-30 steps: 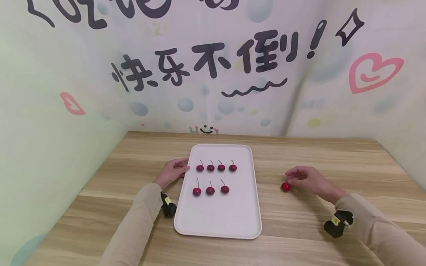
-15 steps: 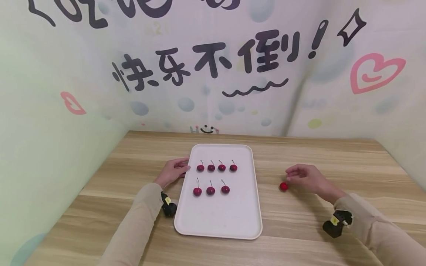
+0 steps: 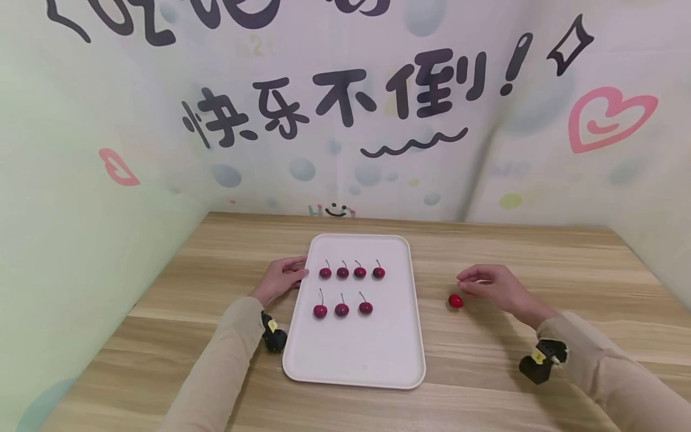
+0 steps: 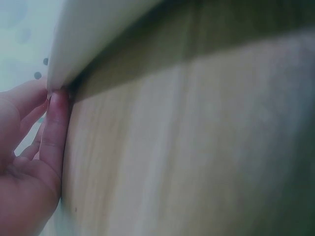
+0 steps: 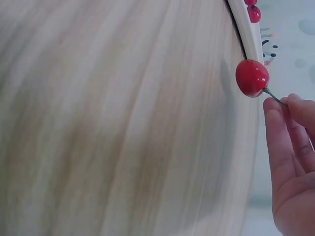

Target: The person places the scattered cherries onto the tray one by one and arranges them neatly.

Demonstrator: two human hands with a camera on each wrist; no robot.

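A red cherry [image 3: 456,300] hangs by its thin green stem from my right hand [image 3: 496,288], to the right of the white tray [image 3: 367,360]. In the right wrist view, thumb and fingers pinch the stem's end, and the cherry [image 5: 252,78] appears raised off the table. My left hand [image 3: 278,279] grips the tray's left edge; the left wrist view has its fingertips at the tray's rim [image 4: 74,54]. On the tray, several dark red cherries [image 3: 342,272] with stems up form a back row. Three more cherries [image 3: 342,309] make a row nearer me.
The tray lies on a wood-grain table [image 3: 486,384]. Behind it hangs a pale printed backdrop [image 3: 335,174] with black lettering, which also closes off both sides. Each sleeved wrist carries a black camera, the left camera [image 3: 274,336] close to the tray's left edge.
My right hand has moved a little left and slightly up, bringing the cherry nearer the tray. The left hand, the tray and its cherries stay as they were.
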